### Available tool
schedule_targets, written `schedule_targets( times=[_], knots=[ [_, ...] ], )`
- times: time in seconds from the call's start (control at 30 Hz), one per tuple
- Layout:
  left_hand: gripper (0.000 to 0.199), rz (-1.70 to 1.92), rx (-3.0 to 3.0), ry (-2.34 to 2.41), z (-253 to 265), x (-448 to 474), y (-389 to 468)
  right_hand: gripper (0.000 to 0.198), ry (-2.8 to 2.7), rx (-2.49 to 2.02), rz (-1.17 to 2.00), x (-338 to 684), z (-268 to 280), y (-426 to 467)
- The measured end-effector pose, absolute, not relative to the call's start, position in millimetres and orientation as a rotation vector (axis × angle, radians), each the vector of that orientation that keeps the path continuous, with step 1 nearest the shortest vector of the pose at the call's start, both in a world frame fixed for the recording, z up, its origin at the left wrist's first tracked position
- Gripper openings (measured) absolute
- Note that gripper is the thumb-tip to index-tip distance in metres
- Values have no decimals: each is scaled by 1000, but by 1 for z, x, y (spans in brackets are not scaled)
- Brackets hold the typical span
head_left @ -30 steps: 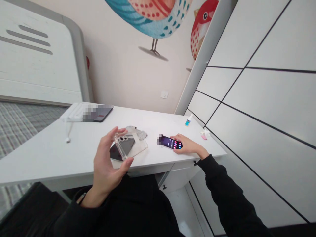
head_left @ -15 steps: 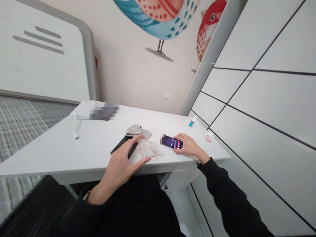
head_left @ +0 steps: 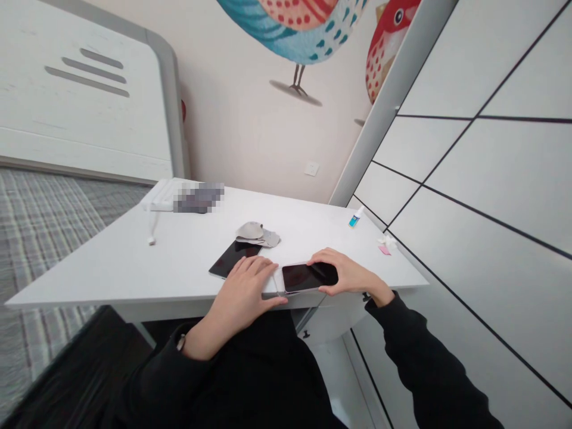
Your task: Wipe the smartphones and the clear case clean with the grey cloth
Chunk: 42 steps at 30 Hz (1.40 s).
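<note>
My right hand [head_left: 346,272] grips the right end of a smartphone [head_left: 298,278], thumb on the near edge and fingers on the far edge. The phone's screen is dark and faces up. A clear phone case [head_left: 278,280] lies at the phone's left end, mostly hidden by my left hand [head_left: 241,292]. That hand has its fingers bent over the case, with the thumb along the near side. Whether the phone sits inside the case or on top of it, I cannot tell. Beyond my left hand lies a flat black tablet-like device [head_left: 231,257].
A folded grey cloth item [head_left: 257,234] touches the black device's far edge. On the white desk [head_left: 111,271] are a small blue-and-white bottle [head_left: 356,218], a pink scrap [head_left: 385,250] with white crumpled pieces, and a white cable [head_left: 152,232]. White panels border the right side.
My right hand has brought the phone nearer the desk's front edge, against the clear case. The phone's screen has gone dark. My left hand has closed down over the case.
</note>
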<state>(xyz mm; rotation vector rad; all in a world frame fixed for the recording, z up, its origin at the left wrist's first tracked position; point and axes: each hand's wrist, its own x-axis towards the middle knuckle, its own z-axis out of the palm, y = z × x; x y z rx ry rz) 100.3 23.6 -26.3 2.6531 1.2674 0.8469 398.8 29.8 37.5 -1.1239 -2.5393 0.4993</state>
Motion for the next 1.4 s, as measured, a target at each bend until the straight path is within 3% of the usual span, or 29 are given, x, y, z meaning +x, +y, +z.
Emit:
schedule_targets(
  times=[0.1, 0.33, 0.97, 1.07, 1.27, 1.4],
  knots=[
    [62, 869, 2638, 1243, -27, 100, 24, 59, -2575, -1089, 555, 392, 37, 35],
    [90, 803, 2551, 1267, -32, 99, 27, 60, -2617, -1048, 640, 388, 38, 40],
    [77, 773, 2591, 1281, -27, 100, 21, 56, -2564, -968, 601, 386, 19, 50],
    [76, 796, 2548, 1268, -30, 102, 21, 63, -2516, -966, 569, 384, 15, 48],
    [97, 912, 2318, 1132, -36, 101, 24, 77, -2442, -973, 481, 383, 8, 34],
    [90, 951, 1934, 996, -24, 106, 21, 88, -2370, -991, 446, 380, 5, 25]
  ],
)
